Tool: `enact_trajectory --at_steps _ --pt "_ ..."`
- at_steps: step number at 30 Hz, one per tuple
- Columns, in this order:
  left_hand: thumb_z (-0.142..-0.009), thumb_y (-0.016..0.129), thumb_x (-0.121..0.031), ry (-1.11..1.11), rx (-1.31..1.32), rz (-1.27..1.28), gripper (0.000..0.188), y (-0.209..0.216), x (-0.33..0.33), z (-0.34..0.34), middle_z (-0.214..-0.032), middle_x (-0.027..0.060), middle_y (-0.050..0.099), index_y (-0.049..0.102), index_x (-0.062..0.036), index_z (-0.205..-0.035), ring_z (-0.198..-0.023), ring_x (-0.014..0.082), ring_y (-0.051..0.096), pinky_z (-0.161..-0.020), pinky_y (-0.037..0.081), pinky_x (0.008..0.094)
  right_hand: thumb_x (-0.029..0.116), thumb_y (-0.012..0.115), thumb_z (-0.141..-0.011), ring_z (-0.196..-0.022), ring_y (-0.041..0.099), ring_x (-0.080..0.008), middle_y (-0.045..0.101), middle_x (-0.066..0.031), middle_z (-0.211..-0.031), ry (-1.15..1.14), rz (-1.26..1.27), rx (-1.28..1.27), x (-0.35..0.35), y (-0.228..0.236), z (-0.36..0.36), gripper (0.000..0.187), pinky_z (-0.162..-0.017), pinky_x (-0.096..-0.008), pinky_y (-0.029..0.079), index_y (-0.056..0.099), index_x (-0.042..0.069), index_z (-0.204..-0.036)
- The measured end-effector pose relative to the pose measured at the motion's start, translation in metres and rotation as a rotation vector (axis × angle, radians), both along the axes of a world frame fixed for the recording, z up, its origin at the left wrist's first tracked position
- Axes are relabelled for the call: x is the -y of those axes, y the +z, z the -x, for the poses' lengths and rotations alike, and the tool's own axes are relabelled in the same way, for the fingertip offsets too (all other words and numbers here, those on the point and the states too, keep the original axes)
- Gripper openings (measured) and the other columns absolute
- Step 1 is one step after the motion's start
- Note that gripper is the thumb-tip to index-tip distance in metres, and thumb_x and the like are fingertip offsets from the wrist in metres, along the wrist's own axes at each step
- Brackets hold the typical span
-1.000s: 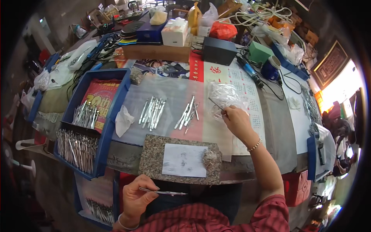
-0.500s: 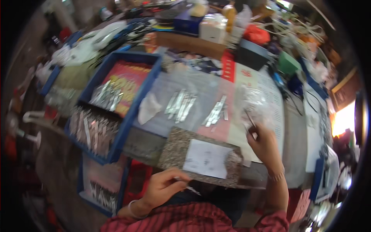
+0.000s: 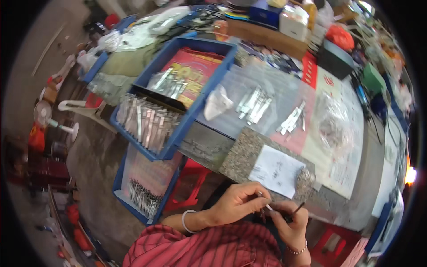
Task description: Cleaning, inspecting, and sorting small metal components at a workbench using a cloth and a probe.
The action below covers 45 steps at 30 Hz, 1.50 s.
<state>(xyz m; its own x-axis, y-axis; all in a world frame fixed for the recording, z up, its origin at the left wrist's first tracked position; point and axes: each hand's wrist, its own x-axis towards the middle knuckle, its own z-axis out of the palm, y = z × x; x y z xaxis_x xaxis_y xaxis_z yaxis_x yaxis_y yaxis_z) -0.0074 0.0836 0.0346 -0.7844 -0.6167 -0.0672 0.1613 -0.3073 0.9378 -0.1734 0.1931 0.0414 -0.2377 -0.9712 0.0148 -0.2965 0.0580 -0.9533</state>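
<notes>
My left hand (image 3: 242, 202) is closed, pinching a small shiny metal piece (image 3: 267, 207) between thumb and fingers. Close against it, my right hand (image 3: 289, 220) is closed round a thin dark-ended tool (image 3: 299, 208) that sticks up past the knuckles; its exact kind is hard to make out. Both hands are just in front of a speckled stone slab (image 3: 238, 155) bearing a white sheet of paper (image 3: 275, 171) with small dark marks. Beyond the slab lie a pile of metal strips (image 3: 255, 104) and a smaller pile of strips (image 3: 293, 118).
At left stands a blue tray (image 3: 205, 95) packed with metal strips, over a lower blue tray (image 3: 120, 178) of slender metal pieces. A crumpled clear plastic bag (image 3: 334, 120) lies at right. A red stool (image 3: 189, 184) is under the table; boxes (image 3: 267, 40) line the back.
My right hand has come from the plastic bag down to my left hand. My left hand has moved right to meet it. The whole view has swung left, shifting the table rightward.
</notes>
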Motion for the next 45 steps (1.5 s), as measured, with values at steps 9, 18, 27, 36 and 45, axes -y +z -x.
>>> enact_trajectory --at_steps 9,18,27,36,45 --pt "-0.101 0.046 -0.028 0.105 0.014 -0.207 0.035 -0.012 -0.008 -0.002 -0.084 0.0029 0.061 0.058 0.0022 -0.113 -0.072 0.0063 0.056 -0.066 0.047 0.0206 -0.004 0.069 -0.074 -0.054 0.059 -0.0177 0.061 -0.0086 -0.066 0.033 0.094 -0.158 0.009 0.011 0.003 0.020 -0.050 -0.0269 0.045 0.068 0.003 -0.093" --pt "-0.102 0.044 -0.027 0.083 0.027 -0.237 0.034 -0.015 -0.012 0.003 -0.083 0.0029 0.061 0.057 0.0020 -0.114 -0.072 0.0068 0.056 -0.067 0.047 0.0211 -0.002 0.069 -0.075 -0.049 0.055 -0.0191 0.056 -0.0064 -0.065 0.053 0.258 -0.260 0.006 -0.002 0.001 0.029 -0.043 -0.0296 0.043 0.064 0.003 -0.103" --pt "-0.101 0.045 -0.025 0.083 -0.037 -0.272 0.033 -0.010 -0.010 0.011 -0.085 0.0047 0.061 0.056 0.0025 -0.117 -0.074 0.0081 0.058 -0.068 0.049 0.0222 -0.006 0.069 -0.072 -0.051 0.058 -0.0181 0.060 -0.0073 -0.069 -0.021 0.371 -0.280 0.009 0.003 0.003 0.031 -0.043 -0.0289 0.044 0.064 0.000 -0.102" --pt "-0.101 0.045 -0.025 0.083 -0.022 -0.254 0.032 -0.015 -0.007 0.005 -0.084 0.0043 0.060 0.057 0.0020 -0.113 -0.073 0.0079 0.058 -0.067 0.049 0.0222 -0.006 0.068 -0.072 -0.053 0.058 -0.0178 0.056 -0.0056 -0.068 0.100 0.333 -0.336 0.007 0.000 -0.001 0.033 -0.043 -0.0287 0.044 0.062 -0.001 -0.104" --pt "-0.101 0.047 -0.023 0.089 0.020 -0.176 0.028 -0.016 -0.004 -0.003 -0.082 0.0018 0.059 0.059 0.0007 -0.108 -0.071 0.0059 0.056 -0.067 0.047 0.0211 -0.004 0.069 -0.074 -0.053 0.056 -0.0172 0.053 -0.0041 -0.067 0.149 0.305 -0.374 0.011 0.000 -0.010 0.030 -0.043 -0.0285 0.044 0.062 0.000 -0.103"
